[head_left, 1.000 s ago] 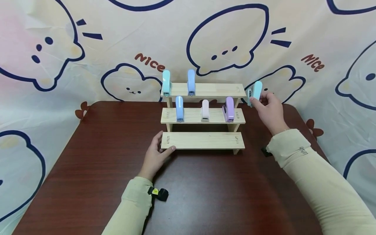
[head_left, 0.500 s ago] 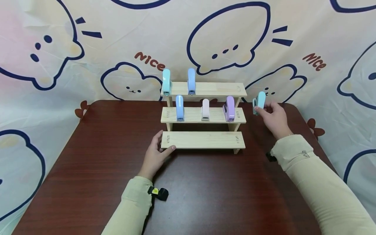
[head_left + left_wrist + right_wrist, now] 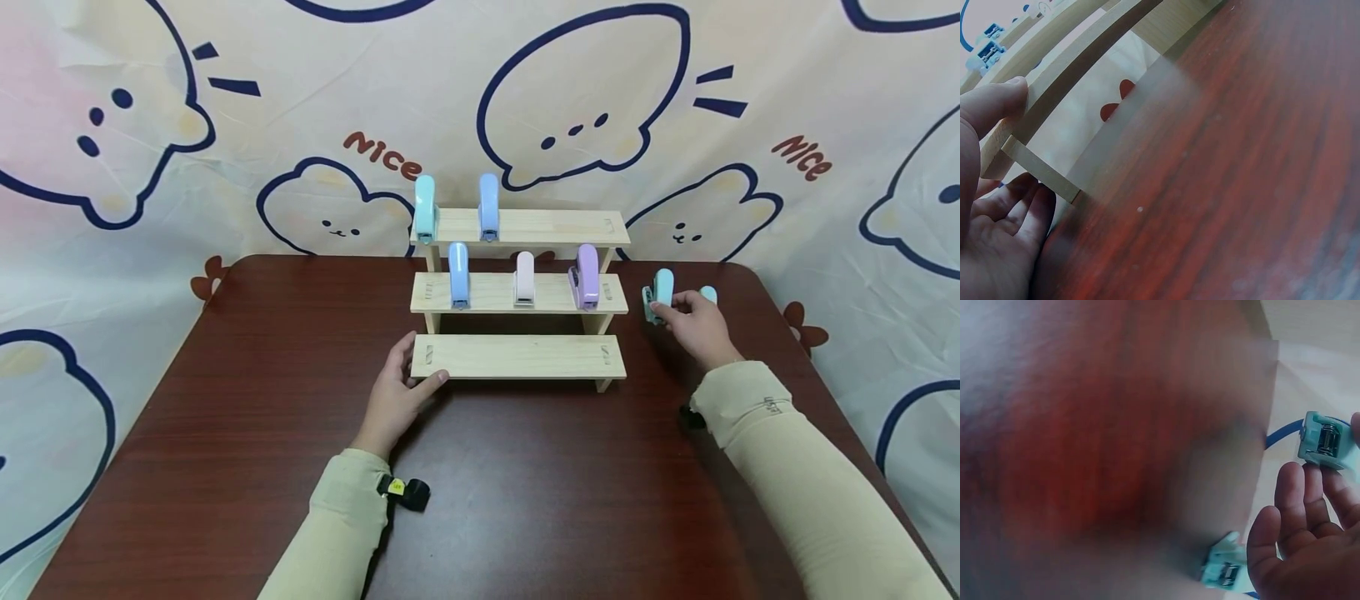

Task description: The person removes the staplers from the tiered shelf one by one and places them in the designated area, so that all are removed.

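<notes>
A dark reddish-brown tabletop (image 3: 525, 500) with rounded far corners carries a three-tier wooden rack (image 3: 517, 357), centred towards the far edge. Staplers stand on its upper tiers: turquoise (image 3: 425, 208) and blue (image 3: 489, 208) on top; blue (image 3: 459, 277), white (image 3: 524, 279) and purple (image 3: 587, 277) below. Near the tabletop's far right corner is a partly hidden teal stapler (image 3: 708, 293).

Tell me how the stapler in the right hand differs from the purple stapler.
Color: the held stapler is teal, the purple stapler purple.
Place: the held stapler is off the rack, to its right; the purple stapler stands on the middle shelf.
Contact: the right hand grips the held stapler; no hand touches the purple stapler.
Shared: both have a rounded end up.
</notes>
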Demonstrator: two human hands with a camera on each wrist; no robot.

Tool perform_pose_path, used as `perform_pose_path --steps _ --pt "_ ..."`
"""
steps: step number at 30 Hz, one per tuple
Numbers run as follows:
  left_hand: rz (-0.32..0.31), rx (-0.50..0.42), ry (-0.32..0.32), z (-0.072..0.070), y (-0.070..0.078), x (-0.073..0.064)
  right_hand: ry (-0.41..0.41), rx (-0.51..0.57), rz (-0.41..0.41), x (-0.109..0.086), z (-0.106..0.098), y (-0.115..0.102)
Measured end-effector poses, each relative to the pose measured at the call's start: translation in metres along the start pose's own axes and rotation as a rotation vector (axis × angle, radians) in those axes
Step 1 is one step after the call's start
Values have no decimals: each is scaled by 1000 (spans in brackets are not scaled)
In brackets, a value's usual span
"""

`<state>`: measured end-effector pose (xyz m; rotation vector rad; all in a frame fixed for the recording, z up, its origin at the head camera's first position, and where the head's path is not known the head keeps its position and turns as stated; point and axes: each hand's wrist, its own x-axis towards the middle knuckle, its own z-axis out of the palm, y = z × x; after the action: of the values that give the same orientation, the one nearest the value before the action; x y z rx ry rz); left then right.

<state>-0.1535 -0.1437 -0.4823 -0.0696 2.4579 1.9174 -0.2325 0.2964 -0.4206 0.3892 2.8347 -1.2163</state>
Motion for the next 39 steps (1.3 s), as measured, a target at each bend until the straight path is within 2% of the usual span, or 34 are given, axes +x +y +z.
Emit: perform_pose_path --steps 8,16,25,33,39 --pt "7 -14 5 1 0 1 -25 -2 22 0 2 15" --pt "-3 -3 -3 0 2 -1 -28 -101 -14 2 5 23" --pt "-8 -18 1 0 2 -1 -25 -180 -24 3 5 21" --pt "-7 -34 -2 1 2 0 -36 -166 -4 2 3 21" --pt "-11 -35 -3 0 3 0 16 -119 -17 1 2 24"
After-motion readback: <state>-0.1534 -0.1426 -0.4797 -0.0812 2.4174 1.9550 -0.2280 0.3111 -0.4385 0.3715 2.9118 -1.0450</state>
